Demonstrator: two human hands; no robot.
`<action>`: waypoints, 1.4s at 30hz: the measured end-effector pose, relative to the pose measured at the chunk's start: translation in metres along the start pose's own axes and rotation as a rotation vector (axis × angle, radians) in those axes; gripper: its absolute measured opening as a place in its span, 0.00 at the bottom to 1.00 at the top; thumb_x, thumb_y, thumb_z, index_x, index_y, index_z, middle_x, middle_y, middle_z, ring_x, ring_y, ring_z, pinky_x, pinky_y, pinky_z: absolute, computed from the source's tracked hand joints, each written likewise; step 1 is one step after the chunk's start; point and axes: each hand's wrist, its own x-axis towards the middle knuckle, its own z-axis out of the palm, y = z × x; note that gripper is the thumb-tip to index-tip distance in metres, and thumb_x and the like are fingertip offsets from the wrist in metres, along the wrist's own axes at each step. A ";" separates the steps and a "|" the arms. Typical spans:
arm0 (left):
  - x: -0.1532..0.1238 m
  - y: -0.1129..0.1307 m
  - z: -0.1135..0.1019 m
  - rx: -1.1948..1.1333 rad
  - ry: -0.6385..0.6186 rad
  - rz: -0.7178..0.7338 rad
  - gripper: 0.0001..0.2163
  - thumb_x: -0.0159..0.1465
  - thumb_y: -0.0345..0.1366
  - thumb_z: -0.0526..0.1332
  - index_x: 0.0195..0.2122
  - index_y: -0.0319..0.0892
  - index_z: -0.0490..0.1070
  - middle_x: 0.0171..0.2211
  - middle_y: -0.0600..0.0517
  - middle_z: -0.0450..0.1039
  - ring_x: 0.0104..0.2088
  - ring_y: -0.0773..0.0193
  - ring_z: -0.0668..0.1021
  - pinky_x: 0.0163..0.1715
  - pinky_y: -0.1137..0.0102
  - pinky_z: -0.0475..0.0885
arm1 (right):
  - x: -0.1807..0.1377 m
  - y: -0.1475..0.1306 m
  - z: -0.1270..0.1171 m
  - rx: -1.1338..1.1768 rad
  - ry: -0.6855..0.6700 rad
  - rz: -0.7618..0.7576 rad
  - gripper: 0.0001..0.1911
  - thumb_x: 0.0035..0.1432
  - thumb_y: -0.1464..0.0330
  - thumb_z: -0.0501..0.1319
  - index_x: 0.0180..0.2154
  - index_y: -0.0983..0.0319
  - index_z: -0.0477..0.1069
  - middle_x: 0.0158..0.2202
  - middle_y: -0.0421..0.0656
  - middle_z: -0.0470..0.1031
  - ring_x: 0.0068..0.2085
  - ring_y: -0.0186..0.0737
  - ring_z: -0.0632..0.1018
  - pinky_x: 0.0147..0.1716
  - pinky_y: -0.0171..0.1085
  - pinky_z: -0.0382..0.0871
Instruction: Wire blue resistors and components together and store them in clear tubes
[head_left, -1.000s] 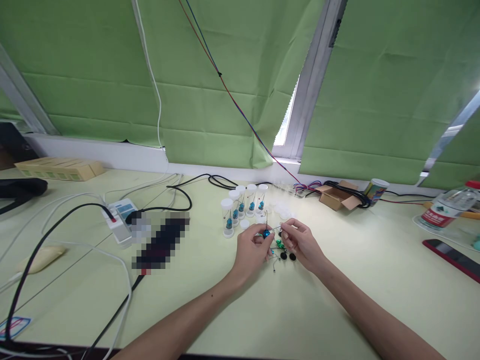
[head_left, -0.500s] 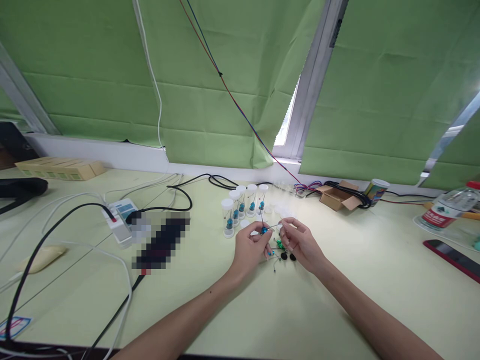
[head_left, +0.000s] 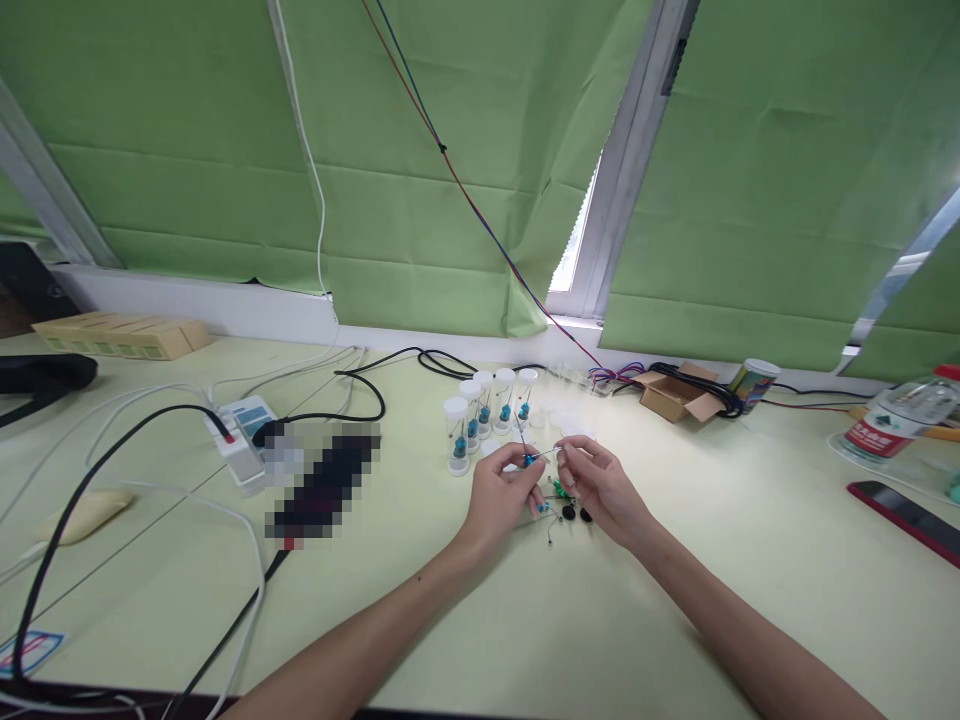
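My left hand (head_left: 501, 492) pinches a small blue component with thin wire leads (head_left: 530, 460) just above the pale green table (head_left: 675, 580). My right hand (head_left: 600, 484) is closed too, its fingertips pinching one wire lead of the same component. Under and between the hands lie loose parts: a green component (head_left: 559, 489), two black discs (head_left: 576, 514) and small blue pieces. Just behind the hands stand several clear plastic vials (head_left: 480, 415) with white caps, each with a blue component inside.
A white power strip (head_left: 241, 436) with black and white cables lies at left, beside a blurred dark object (head_left: 322, 480). A small open cardboard box (head_left: 671, 392), a cup (head_left: 752, 381), a water bottle (head_left: 896, 412) and a red-edged phone (head_left: 907, 512) sit at right. Green blinds hang behind.
Both hands have shifted slightly up and away with the blue component; its leads have turned a little between the fingers. Nothing else on the table moved.
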 end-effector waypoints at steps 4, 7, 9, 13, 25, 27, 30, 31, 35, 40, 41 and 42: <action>-0.001 0.001 0.000 0.039 -0.015 -0.008 0.13 0.55 0.46 0.66 0.33 0.41 0.71 0.26 0.55 0.68 0.16 0.70 0.72 0.16 0.74 0.65 | 0.000 0.001 -0.001 -0.009 0.006 -0.008 0.12 0.52 0.60 0.70 0.32 0.61 0.74 0.26 0.38 0.69 0.23 0.29 0.67 0.24 0.32 0.62; -0.003 0.004 0.002 0.070 -0.026 -0.028 0.14 0.56 0.46 0.65 0.33 0.41 0.70 0.23 0.56 0.68 0.15 0.70 0.71 0.15 0.75 0.64 | 0.000 0.001 -0.003 -0.019 0.010 -0.015 0.13 0.52 0.59 0.70 0.31 0.62 0.74 0.24 0.37 0.69 0.23 0.29 0.67 0.23 0.31 0.62; -0.005 0.006 0.003 0.086 -0.033 -0.044 0.13 0.56 0.46 0.65 0.33 0.41 0.70 0.21 0.56 0.67 0.14 0.71 0.70 0.14 0.75 0.64 | 0.000 0.001 -0.003 -0.027 0.017 -0.016 0.14 0.51 0.58 0.70 0.30 0.62 0.74 0.24 0.37 0.69 0.22 0.28 0.67 0.23 0.31 0.62; -0.006 0.006 0.005 0.099 -0.037 -0.055 0.13 0.56 0.45 0.65 0.33 0.41 0.70 0.17 0.57 0.66 0.14 0.70 0.69 0.15 0.75 0.64 | 0.001 0.000 -0.003 -0.025 0.032 0.001 0.15 0.50 0.57 0.71 0.28 0.62 0.73 0.23 0.37 0.69 0.21 0.28 0.67 0.20 0.31 0.60; -0.009 -0.002 0.004 0.148 -0.070 0.043 0.11 0.56 0.45 0.65 0.34 0.43 0.72 0.18 0.56 0.68 0.16 0.66 0.72 0.16 0.72 0.67 | 0.001 0.000 -0.002 0.008 0.062 0.042 0.17 0.48 0.58 0.72 0.27 0.62 0.71 0.19 0.35 0.66 0.18 0.26 0.63 0.15 0.29 0.54; -0.009 -0.001 0.004 0.150 -0.069 0.043 0.11 0.57 0.44 0.65 0.34 0.43 0.72 0.18 0.56 0.68 0.16 0.66 0.73 0.16 0.73 0.67 | 0.001 0.000 -0.002 0.016 0.062 0.042 0.16 0.48 0.59 0.72 0.28 0.62 0.71 0.19 0.35 0.66 0.18 0.26 0.62 0.16 0.29 0.54; -0.009 0.000 0.004 0.137 -0.063 0.029 0.11 0.57 0.44 0.65 0.34 0.43 0.71 0.18 0.56 0.68 0.16 0.67 0.72 0.16 0.73 0.66 | 0.001 0.001 -0.002 0.022 0.052 0.039 0.15 0.50 0.59 0.71 0.31 0.62 0.71 0.19 0.35 0.66 0.18 0.26 0.63 0.16 0.29 0.54; -0.009 0.001 0.005 0.125 -0.062 0.019 0.11 0.57 0.44 0.65 0.33 0.43 0.71 0.18 0.57 0.67 0.15 0.67 0.72 0.16 0.73 0.66 | 0.001 0.001 -0.002 0.021 0.050 0.039 0.15 0.50 0.59 0.71 0.32 0.61 0.71 0.20 0.35 0.67 0.18 0.27 0.63 0.17 0.29 0.55; -0.009 0.002 0.005 0.077 -0.056 -0.018 0.12 0.56 0.45 0.65 0.33 0.42 0.71 0.15 0.58 0.66 0.15 0.68 0.70 0.16 0.73 0.66 | 0.001 0.001 -0.001 0.010 0.063 0.027 0.16 0.50 0.58 0.71 0.35 0.60 0.72 0.22 0.35 0.68 0.19 0.28 0.65 0.18 0.30 0.57; -0.007 0.005 0.005 0.076 -0.048 -0.035 0.13 0.56 0.46 0.65 0.33 0.41 0.71 0.14 0.58 0.66 0.13 0.69 0.69 0.16 0.74 0.65 | 0.000 0.000 -0.001 -0.012 0.058 0.004 0.16 0.50 0.58 0.71 0.37 0.60 0.74 0.25 0.37 0.69 0.21 0.28 0.65 0.20 0.31 0.59; -0.007 0.006 0.005 0.072 -0.047 -0.037 0.13 0.56 0.46 0.66 0.33 0.41 0.71 0.15 0.58 0.66 0.14 0.69 0.69 0.16 0.74 0.65 | 0.000 0.000 -0.001 -0.015 0.053 0.002 0.16 0.50 0.59 0.71 0.38 0.60 0.74 0.25 0.37 0.69 0.21 0.28 0.65 0.20 0.31 0.59; -0.006 0.007 0.004 0.065 -0.046 -0.039 0.13 0.56 0.46 0.66 0.33 0.41 0.71 0.16 0.58 0.67 0.14 0.69 0.69 0.16 0.74 0.65 | 0.000 0.000 -0.001 -0.016 0.048 0.000 0.16 0.50 0.59 0.71 0.38 0.60 0.75 0.26 0.37 0.69 0.21 0.28 0.66 0.20 0.32 0.59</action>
